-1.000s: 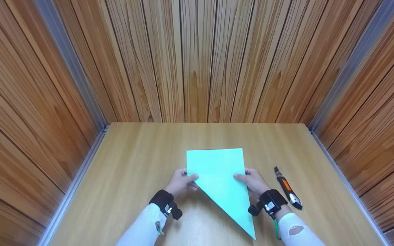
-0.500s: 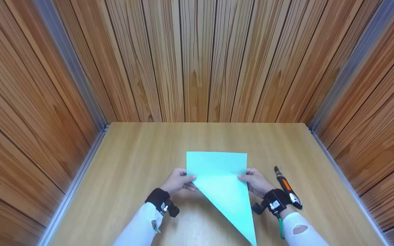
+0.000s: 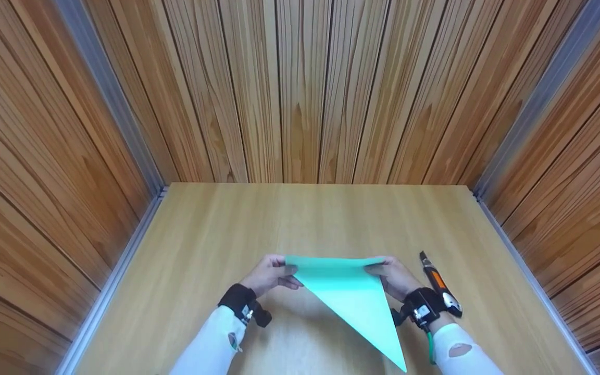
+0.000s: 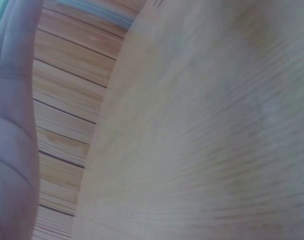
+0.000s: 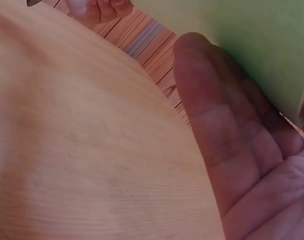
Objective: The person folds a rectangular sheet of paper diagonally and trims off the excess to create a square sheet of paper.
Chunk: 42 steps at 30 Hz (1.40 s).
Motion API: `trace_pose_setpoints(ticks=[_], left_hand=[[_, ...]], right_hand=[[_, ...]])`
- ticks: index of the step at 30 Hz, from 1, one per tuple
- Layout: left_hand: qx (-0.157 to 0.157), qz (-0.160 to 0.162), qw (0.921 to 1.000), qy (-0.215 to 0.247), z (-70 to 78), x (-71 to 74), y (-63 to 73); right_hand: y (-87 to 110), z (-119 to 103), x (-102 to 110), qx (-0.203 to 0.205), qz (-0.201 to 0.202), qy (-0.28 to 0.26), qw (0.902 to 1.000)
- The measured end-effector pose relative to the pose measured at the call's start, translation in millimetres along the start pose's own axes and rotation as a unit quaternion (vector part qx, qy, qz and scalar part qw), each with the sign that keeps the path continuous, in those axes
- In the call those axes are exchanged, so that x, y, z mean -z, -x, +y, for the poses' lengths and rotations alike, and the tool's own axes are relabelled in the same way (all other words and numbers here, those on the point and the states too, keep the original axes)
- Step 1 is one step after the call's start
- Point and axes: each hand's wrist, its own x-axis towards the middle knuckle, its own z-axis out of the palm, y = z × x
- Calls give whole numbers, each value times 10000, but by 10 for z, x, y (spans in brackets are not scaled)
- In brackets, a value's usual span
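A mint-green sheet of paper (image 3: 349,299), straight along its far edge and tapering to a point near me, is held up over the table between both hands. My left hand (image 3: 269,274) pinches its left corner, thumb on top. On the opposite side my right hand (image 3: 395,276) grips the right edge, also with the thumb on top. In the right wrist view, the right fingers (image 5: 216,100) lie stretched beneath the paper (image 5: 261,45). The left wrist view shows only part of the left palm (image 4: 12,135), with the paper mostly out of sight.
A black and orange utility knife (image 3: 439,281) lies on the wooden table (image 3: 216,224), just beyond the right wrist, its blade end pointing away. Wood-panelled walls (image 3: 300,94) enclose the table at the back and both sides.
The paper's far part has tipped, so it now looks much shorter from above. Both hands have drawn slightly apart, still holding the edges. The utility knife lies as before.
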Motion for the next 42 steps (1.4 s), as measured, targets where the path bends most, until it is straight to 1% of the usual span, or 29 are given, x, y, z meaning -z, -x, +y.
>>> trace_pose_setpoints(ticks=[3,7,11,13,15,17,19,21,23,24,25,27,29,33,38,42], left_hand=[[-71,-5,9999,138,-2,-7,-13],[-204,-14,9991,360,-11,-11,-30],[-343,-62,9975,609,-13,-5,-32],[-350,-76,9967,729,-3,-8,-27],[-289,8,9967,753,12,-14,-23],[-140,240,9979,578,30,-28,-27],[55,585,9982,93,53,-48,-35],[289,935,9940,-483,73,-67,-45],[474,1192,9870,-967,85,-84,-53],[521,1271,9839,-1139,90,-91,-52],[551,1323,9822,-1213,90,-94,-54],[555,1345,9817,-1227,84,-91,-58],[578,1337,9822,-1183,76,-89,-60],[631,1258,9831,-1170,70,-83,-62],[738,1244,9795,-1401,81,-70,-65],[905,1208,9754,-1605,99,-73,-86]], right_hand=[[-7,-11,-23,-11,191,131,9997],[-23,-10,-31,118,205,151,9996],[-18,-9,-25,293,-15,137,9995],[-8,-12,-23,356,-200,67,9991],[0,-18,-22,408,-399,-81,9983],[5,-30,-24,362,-496,-179,9980],[-3,-44,-31,251,-394,-89,9989],[-17,-58,-42,120,-117,281,9995],[-31,-65,-50,-2,146,736,9972],[-37,-66,-54,-35,260,956,9951],[-41,-67,-56,-77,341,1115,9931],[-44,-65,-58,-86,425,1357,9898],[-39,-61,-56,-143,483,1490,9876],[-35,-64,-62,-379,579,1620,9844],[-49,-70,-89,-537,539,1944,9780],[-53,-72,-109,-604,668,2205,9712]])
